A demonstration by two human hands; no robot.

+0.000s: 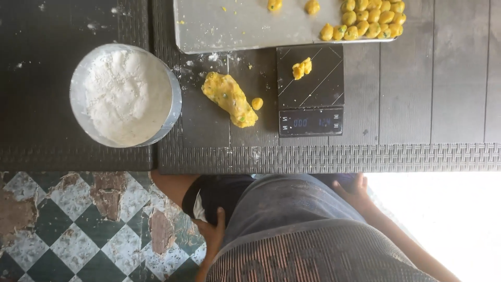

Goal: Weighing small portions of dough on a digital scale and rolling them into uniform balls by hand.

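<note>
Both my hands are down at my hips, away from the table. My left hand (pixel 213 232) rests against dark cloth (pixel 209 196) at my left side, thumb raised, fingers hidden behind my grey shirt (pixel 292 209). My right hand (pixel 356 192) lies on my right hip with its fingers apart and nothing in it. On the dark woven table (pixel 417 104) lies a yellow dough lump (pixel 229 99) with green flecks, a small dough ball (pixel 257 103) beside it. A black digital scale (pixel 311 112) carries a small dough piece (pixel 301 68).
A metal bowl (pixel 78 78) of white flour stands at the table's left. A metal tray (pixel 235 26) at the far edge holds several yellow dough balls (pixel 370 18). A worn green-and-white checkered floor (pixel 78 230) shows lower left. Bright glare fills the lower right.
</note>
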